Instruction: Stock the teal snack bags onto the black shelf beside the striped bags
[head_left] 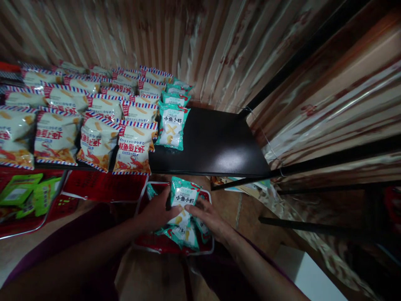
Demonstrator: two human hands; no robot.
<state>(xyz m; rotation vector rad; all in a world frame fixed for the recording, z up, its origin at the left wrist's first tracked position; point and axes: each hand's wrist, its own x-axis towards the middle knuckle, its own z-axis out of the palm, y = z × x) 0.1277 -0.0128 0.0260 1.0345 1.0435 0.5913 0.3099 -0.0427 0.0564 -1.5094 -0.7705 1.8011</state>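
Two hands share one teal snack bag (185,196) over the red basket (200,252): the left hand (156,212) and the right hand (213,218) are partly closed on its opposite sides, thumbs in front. Handling this bag looks like the current step; moving it would call for a light, even hold and clearance from the rim. Similar teal packets (172,126) stand on the black shelf (219,144).

Teal bag (184,197) between both hands (188,211)
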